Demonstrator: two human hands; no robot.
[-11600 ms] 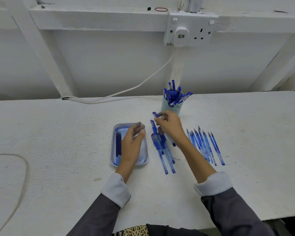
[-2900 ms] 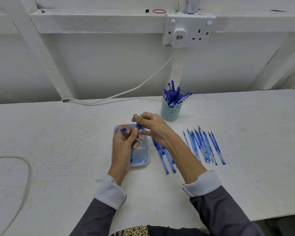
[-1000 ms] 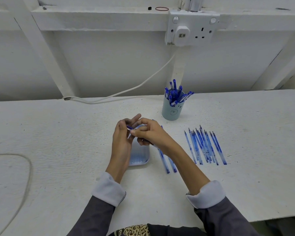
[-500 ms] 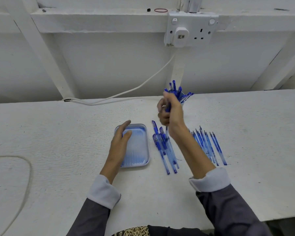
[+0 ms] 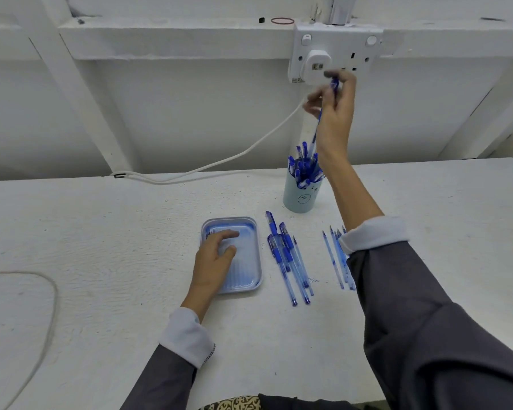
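A rough white table (image 5: 101, 247) runs along a white wall. The blue plastic pen (image 5: 315, 136) hangs nearly upright, pinched in the right hand's (image 5: 333, 113) curled fingers. Its lower end is straight above the pale blue pen cup (image 5: 299, 199). The left hand (image 5: 212, 261) rests with relaxed fingers on the shallow blue plastic tray (image 5: 249, 279), farther from the cup.
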